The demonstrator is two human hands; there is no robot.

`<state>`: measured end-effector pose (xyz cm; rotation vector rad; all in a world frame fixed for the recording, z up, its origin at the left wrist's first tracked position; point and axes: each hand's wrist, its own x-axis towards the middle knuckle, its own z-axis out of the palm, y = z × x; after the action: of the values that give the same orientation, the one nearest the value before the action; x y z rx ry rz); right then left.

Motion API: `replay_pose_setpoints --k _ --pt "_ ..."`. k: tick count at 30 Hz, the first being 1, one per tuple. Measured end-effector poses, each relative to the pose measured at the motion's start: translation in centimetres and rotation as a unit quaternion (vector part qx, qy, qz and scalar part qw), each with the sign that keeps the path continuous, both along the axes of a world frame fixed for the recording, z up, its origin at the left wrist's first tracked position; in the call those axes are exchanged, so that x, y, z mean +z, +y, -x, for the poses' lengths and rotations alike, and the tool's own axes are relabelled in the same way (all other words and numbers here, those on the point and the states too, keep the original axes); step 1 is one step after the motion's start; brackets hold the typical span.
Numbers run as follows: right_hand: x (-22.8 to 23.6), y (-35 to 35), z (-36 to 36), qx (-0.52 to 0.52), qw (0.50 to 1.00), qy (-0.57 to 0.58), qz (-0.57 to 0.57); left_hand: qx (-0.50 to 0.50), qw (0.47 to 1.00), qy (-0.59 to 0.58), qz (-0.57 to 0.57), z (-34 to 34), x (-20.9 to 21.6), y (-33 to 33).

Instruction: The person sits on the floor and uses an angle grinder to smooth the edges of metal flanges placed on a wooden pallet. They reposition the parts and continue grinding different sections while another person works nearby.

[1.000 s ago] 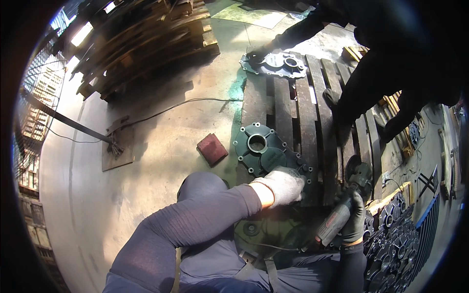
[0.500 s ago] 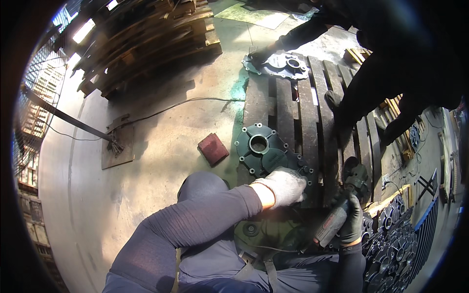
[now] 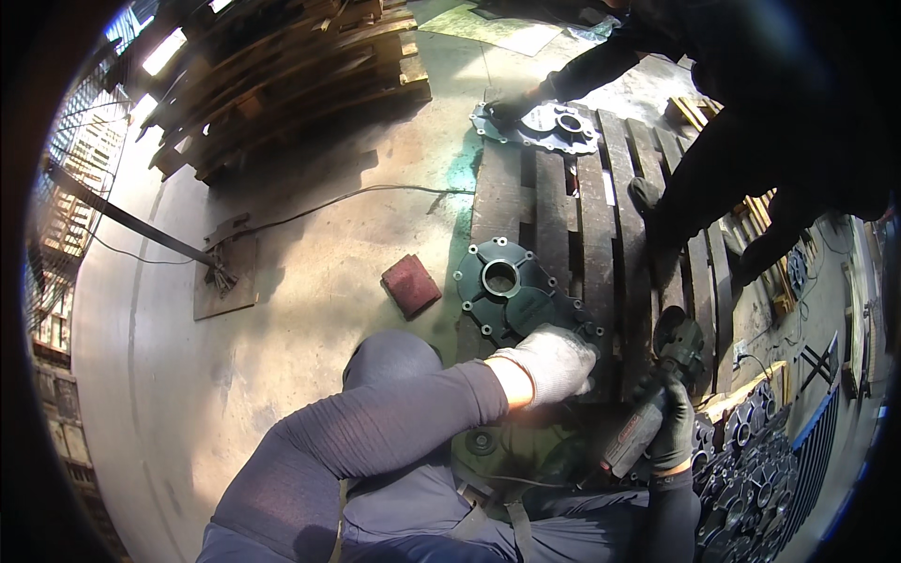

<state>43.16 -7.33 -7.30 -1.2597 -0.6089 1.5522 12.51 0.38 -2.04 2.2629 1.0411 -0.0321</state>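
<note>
Two gloved hands work low in the view, over a slatted wooden pallet. Far out to the left of the fingers, a stack of timber lies along the concrete floor, and a thin cable runs across bare concrete toward the pallet. Nearer in, just left of the left fingertips, a small dark-red rectangular block sits flat on the floor, close to the pallet's edge; no label shows on it.

The left hand, in a pale work glove, has its fingers curled down onto the near rim of a dark green round metal flange plate. That plate lies flat on the pallet slats, directly ahead of the left fingers, its centre hole and ring of bolt holes facing up. Whether the fingers grip the rim or only press on it is not clear.

To the right, the right hand, in a black glove, is closed around the body of an angle grinder, whose head lies beyond the fingertips on the slats. Open slats stretch ahead of both hands.

At the pallet's far end, another person's dark-gloved hand rests on a second, grey flange plate. Right of the right fingers, a heap of dark flanged parts crowds the floor, leaving little room.
</note>
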Motion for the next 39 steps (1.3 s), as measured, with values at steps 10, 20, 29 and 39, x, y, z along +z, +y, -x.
replay_pose_setpoints --k 10,20,29,39 --pt "0.1 1.0 1.0 -0.003 1.000 -0.013 -0.014 0.001 0.996 -0.089 -0.029 4.8 2.8 0.2" --pt "1.6 5.0 5.1 -0.064 0.989 -0.086 0.100 0.198 0.974 -0.002 0.109 17.0 -6.7 15.1" --pt "-1.0 8.4 6.4 0.005 0.979 -0.153 0.131 0.391 0.914 -0.104 0.002 24.3 -27.6 30.0" --pt "-4.0 8.0 1.1 0.274 0.803 -0.522 -0.091 0.457 0.873 0.001 -0.173 24.7 -28.7 43.7"
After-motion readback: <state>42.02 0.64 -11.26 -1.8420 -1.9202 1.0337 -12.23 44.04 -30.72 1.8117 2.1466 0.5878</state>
